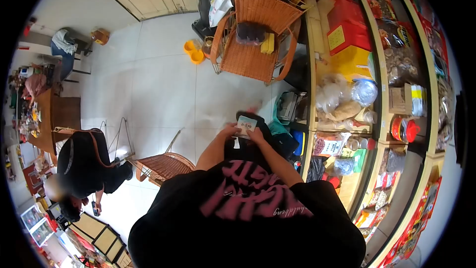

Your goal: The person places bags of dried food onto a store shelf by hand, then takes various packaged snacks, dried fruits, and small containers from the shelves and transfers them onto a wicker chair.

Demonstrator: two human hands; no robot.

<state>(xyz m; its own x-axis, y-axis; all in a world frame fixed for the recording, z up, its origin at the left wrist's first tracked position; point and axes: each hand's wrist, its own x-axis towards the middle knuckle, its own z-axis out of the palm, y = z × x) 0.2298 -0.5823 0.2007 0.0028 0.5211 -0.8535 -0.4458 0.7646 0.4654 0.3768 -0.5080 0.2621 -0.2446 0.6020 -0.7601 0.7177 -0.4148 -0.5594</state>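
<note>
Both hands are in front of my body, gripping a small pale flat packet (247,124) with a light blue-green top part and small printed figures. My left hand (230,130) is closed on its left edge. At the lower right edge, my right hand (256,135) has its fingers closed on the same packet. Something black lies just behind and below the packet, and I cannot make out what it is. To the right of my hands is a teal bag or bin (283,110) with items in it.
A wicker armchair (250,62) holding a dark packet and a yellow one stands ahead. Shelves (311,69) of packaged food line the right side. A person in black (84,159) sits at left, holding a phone (95,209), near another wicker chair (166,165). Orange bowls (197,57) sit on the floor.
</note>
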